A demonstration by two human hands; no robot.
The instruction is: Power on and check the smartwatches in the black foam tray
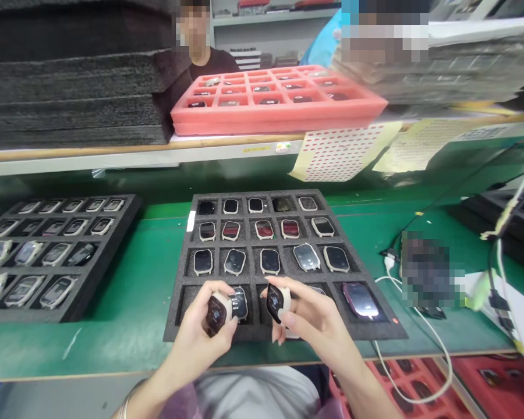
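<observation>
My left hand (205, 326) is closed around a smartwatch (217, 315) with a pale case and a lit dark screen, held over the front row of a black foam tray (253, 331). Beside it, my right hand (314, 314) pinches a second smartwatch (275, 301) by its pale edges, its screen turned to the left. Below the hands, the tray's compartments hold several more watch cases, among them one (240, 302) just behind my left thumb and a dark purple one (360, 300) at the front right. Parts of the front row are hidden by my hands.
Another black foam tray (70, 314) of watches lies to the left. A pink foam tray (279, 119) stands on the shelf, near stacked black foam (70, 87). A white cable (448, 361) loops at the right. A person (201, 58) is beyond the shelf.
</observation>
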